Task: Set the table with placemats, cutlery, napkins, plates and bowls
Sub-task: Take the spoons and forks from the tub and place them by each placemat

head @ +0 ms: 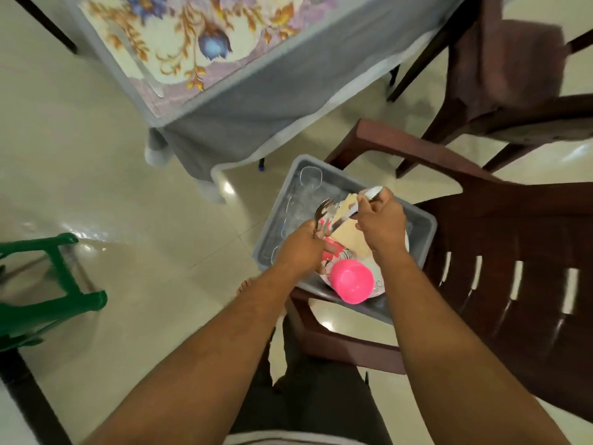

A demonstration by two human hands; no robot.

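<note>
Two closed grips over the grey tub (423, 234): left hand (300, 248) around cutlery (324, 216), right hand (382, 220) pinching napkins (345, 234).

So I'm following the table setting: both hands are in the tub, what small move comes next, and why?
Probably lift both hands clear of the grey tub: the left hand already grips cutlery, the right hand pinches another piece, and the table shows no place setting yet.
</note>
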